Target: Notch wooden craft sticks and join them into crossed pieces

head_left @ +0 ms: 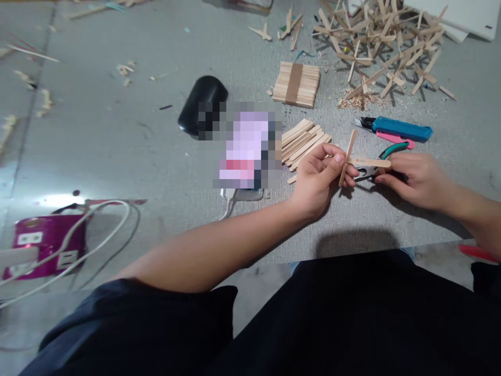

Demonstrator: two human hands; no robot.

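Note:
My left hand (320,177) is closed in a pinch on two crossed wooden craft sticks (349,155), one upright and one lying sideways. My right hand (414,177) is closed round green-handled cutting pliers (385,156), whose jaws sit at the crossing of the sticks. Both hands hover just above a grey mat (117,136). A loose fan of flat sticks (303,141) lies right behind my left hand.
A bundled stack of sticks (296,83), a heap of glued stick crosses (385,44) and a blue utility knife (399,129) lie further back. A black mouse (203,99), a blurred phone on a white cable (230,206) and a magenta power strip (43,245) lie left.

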